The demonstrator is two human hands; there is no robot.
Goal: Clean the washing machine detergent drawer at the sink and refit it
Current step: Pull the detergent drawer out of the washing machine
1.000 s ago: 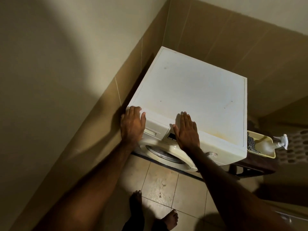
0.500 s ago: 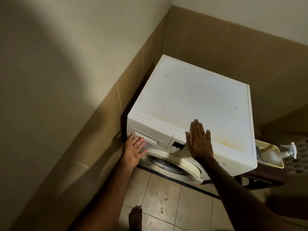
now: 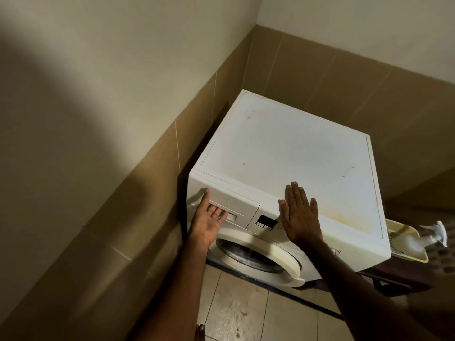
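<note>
A white front-loading washing machine stands in a tiled corner. Its detergent drawer sits closed in the upper left of the front panel. My left hand is palm up, its fingertips tucked into the drawer's handle recess and the thumb lying up along the drawer front. My right hand lies flat, fingers straight, on the front edge of the machine's top, just right of the small display. The round door is below both hands.
The tiled wall runs close along the machine's left side. A yellow tray holding a spray bottle sits on a dark stand at the right. Beige floor tiles lie in front, with my toes at the bottom edge.
My left hand dropped from the top left corner of the machine to the drawer front and hooked its fingertips into the handle recess. My right hand slid right along the top edge. The view pulled back.
</note>
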